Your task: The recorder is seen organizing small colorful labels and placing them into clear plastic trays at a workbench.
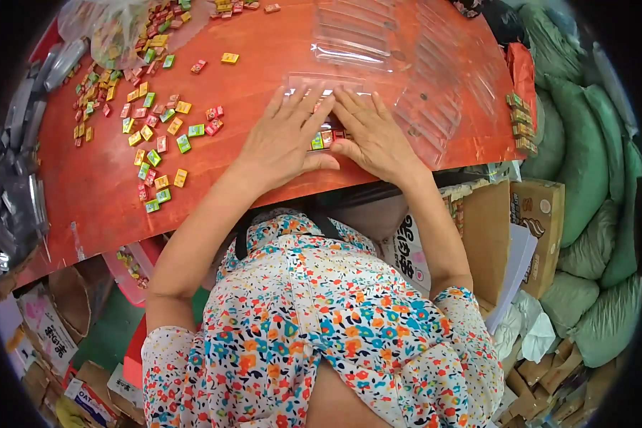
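Observation:
Both hands lie over a clear plastic tray (326,80) near the table's front edge, its far end showing beyond my fingertips. My left hand (287,135) is flat with its fingers stretched forward. My right hand (375,135) mirrors it, fingers extended and the fingertips of both hands nearly meeting. In the gap between the thumbs show a few small coloured boxes (318,140), green, yellow and red, in a row. The hands cover the rest of that row. Neither hand is wrapped round anything.
Loose small boxes (162,144) are scattered over the left of the red table (221,203), with a clear bag (114,36) at the far left. Empty clear trays (353,32) lie at the back and right. Stacked filled packs (522,125) stand at the right edge, beside green sacks (574,135).

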Available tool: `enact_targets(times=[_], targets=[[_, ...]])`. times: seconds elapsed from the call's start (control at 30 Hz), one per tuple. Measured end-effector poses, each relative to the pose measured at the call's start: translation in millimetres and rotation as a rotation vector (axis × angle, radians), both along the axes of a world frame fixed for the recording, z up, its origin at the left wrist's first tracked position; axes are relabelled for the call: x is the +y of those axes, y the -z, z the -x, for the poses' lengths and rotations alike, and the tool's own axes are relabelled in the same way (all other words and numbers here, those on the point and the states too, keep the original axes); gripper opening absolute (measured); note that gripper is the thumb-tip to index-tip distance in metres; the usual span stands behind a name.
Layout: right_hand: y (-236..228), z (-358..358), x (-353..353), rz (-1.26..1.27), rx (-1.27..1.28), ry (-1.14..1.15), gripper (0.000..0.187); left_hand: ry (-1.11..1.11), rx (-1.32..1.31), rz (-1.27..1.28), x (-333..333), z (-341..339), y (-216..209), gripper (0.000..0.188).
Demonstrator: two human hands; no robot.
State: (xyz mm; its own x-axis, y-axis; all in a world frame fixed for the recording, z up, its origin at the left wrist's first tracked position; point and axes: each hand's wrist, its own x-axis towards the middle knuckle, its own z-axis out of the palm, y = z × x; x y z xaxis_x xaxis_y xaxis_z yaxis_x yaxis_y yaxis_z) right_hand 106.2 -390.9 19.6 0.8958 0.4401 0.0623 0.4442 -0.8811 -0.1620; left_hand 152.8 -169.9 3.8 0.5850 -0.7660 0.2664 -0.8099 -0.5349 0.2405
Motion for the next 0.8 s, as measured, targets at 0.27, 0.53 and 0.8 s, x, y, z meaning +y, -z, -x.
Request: enact_targets(times=[0.27, 0.53, 0.8], targets=[[2, 2, 7, 0.035, -0.105, -0.043, 0.075, -0.020, 0.029, 0.025, -7, 16, 5, 0.103], [-4, -6, 4, -0.008, -0.068, -0.069, 0.068, -0.044, 0.032, 0.055, -7, 17, 13, 0.103], [0, -31, -4, -0.052, 0.047, -0.030, 0.063, -0.109, 0.065, -0.044, -10, 37, 5, 0.100]])
